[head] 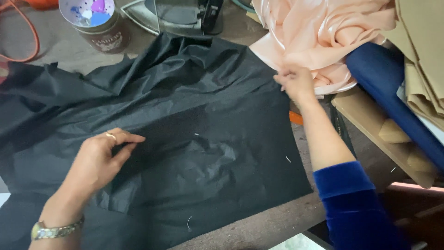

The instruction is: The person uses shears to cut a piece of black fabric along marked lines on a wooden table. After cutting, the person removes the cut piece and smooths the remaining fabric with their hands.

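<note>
A large piece of black fabric [199, 120] lies spread and wrinkled over the worktable. My left hand [99, 162] rests on it at the lower left, fingers pinching a fold of the cloth; it wears a ring and a metal watch. My right hand [296, 82] pinches the black fabric's right edge, just below a heap of peach satin cloth [319, 32]. A blue velvet sleeve covers my right forearm.
A round tin [95, 21] holding coloured chalk pieces stands at the top left, beside a flat iron [180, 16]. An orange cord [32, 32] loops at the far left. A blue fabric roll [393, 92] and tan paper pieces [423, 55] lie at the right, over a cardboard box.
</note>
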